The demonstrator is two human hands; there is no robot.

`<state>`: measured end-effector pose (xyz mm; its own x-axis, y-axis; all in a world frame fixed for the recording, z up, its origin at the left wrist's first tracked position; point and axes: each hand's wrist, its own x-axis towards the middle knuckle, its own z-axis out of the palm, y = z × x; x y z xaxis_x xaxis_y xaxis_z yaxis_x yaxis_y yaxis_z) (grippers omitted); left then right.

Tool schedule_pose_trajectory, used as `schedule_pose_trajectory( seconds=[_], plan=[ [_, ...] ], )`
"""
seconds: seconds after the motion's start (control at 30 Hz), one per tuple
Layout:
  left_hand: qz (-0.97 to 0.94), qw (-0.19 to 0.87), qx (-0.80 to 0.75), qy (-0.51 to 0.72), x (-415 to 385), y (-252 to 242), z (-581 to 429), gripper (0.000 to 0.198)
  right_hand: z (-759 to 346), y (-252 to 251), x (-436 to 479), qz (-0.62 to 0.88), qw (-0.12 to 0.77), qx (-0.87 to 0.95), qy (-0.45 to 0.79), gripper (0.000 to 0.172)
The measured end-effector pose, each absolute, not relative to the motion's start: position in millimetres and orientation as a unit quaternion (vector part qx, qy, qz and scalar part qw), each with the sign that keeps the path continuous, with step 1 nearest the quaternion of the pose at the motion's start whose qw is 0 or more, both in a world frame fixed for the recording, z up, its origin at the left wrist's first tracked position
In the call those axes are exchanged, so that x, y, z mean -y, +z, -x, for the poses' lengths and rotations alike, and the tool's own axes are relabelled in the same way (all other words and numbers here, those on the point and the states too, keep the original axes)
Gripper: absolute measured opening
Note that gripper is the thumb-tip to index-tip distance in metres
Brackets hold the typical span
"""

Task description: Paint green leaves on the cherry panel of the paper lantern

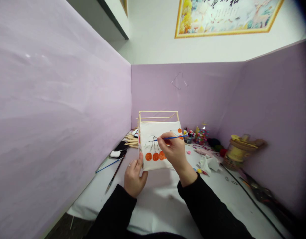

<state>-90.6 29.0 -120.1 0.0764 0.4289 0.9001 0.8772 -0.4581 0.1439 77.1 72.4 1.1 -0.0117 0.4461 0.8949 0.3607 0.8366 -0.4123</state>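
Note:
My right hand [173,148] pinches a thin blue paintbrush [171,137], its tip at the dark branching lines painted on a white panel [146,132]. Along the panel's lower part runs a row of orange discs [155,156], partly covered by my right hand; more orange spots lie at its right edge. The panel covers one face of a wooden stick frame [157,112], whose bare top sticks rise above it. My left hand [134,176] grips the frame's lower left corner, fingers at its side and thumb in front, holding it tilted above the table.
At left lie a bundle of wooden sticks [132,140], a white earphone case [115,154], another blue brush [109,165] and a dark-handled brush [115,174]. At right are a jar of coloured balls [202,136], crumpled tissue [209,165] and a yellow container [235,152]. Lilac partitions [192,89] enclose the table.

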Motion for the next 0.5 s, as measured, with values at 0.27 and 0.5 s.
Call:
schedule_pose_trajectory(
  seconds=[0.27,0.5],
  plan=[
    [0.699,0.211,0.480,-0.487,-28.2,-120.3,90.5,0.062,-71.8,-2.0,-68.3,0.281,0.613,0.736,0.055,0.013],
    [0.694,0.231,0.475,-0.489,-28.4,-120.7,90.2,0.062,-71.4,-4.4,-71.1,0.289,0.616,0.732,0.042,0.013]
  ],
)
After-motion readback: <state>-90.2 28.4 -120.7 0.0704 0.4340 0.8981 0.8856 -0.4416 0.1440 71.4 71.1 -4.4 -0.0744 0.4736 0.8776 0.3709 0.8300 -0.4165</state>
